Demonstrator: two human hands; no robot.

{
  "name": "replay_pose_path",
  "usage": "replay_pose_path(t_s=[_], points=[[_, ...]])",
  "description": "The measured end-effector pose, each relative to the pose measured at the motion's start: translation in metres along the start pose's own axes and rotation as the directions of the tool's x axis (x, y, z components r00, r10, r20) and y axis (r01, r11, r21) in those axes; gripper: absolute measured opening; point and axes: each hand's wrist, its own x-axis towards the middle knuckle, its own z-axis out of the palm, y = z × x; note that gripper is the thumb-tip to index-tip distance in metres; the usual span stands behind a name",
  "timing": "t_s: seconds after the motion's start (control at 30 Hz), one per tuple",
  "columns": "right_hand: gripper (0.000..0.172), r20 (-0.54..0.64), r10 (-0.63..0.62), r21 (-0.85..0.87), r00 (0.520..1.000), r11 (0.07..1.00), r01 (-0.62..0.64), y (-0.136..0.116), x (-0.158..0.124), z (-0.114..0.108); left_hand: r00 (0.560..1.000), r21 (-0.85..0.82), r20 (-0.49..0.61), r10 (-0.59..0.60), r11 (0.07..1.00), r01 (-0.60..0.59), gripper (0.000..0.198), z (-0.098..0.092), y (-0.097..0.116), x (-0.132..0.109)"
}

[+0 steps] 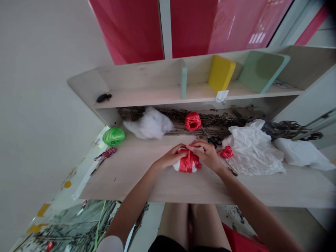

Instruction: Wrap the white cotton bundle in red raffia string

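Note:
A small white bundle wrapped in red plastic ribbon rests on the desk in front of me. My left hand grips its left and upper side, fingers curled over the top. My right hand holds it from the right, its fingers meeting the left ones at the far edge of the bundle. The fingertips partly hide the upper edge. A short tangle of red ribbon lies just right of my right hand. Beyond the hands sits a roll of red plastic ribbon, with black-handled scissors beside it.
White fluffy stuffing and a green ribbon ball lie to the left, near a red-and-white cord bundle. Crumpled white paper covers the right side. Dried stems run along the back under a shelf with yellow and green dividers.

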Motion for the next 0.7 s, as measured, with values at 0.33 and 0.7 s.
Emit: replay_pose_path(t_s=[0.33, 0.7], points=[[0.03, -0.013, 0.03, -0.107, 0.999, 0.994, -0.031, 0.005, -0.005, 0.004, 1.0, 0.004, 0.03, 0.008, 1.0, -0.008, 0.029, -0.001, 0.002, 0.002], [0.031, -0.087, -0.035, -0.188, 0.996, 0.982, 0.018, 0.003, -0.006, 0.005, 0.997, -0.142, -0.036, -0.072, 0.988, 0.066, 0.048, 0.003, -0.008, 0.005]])
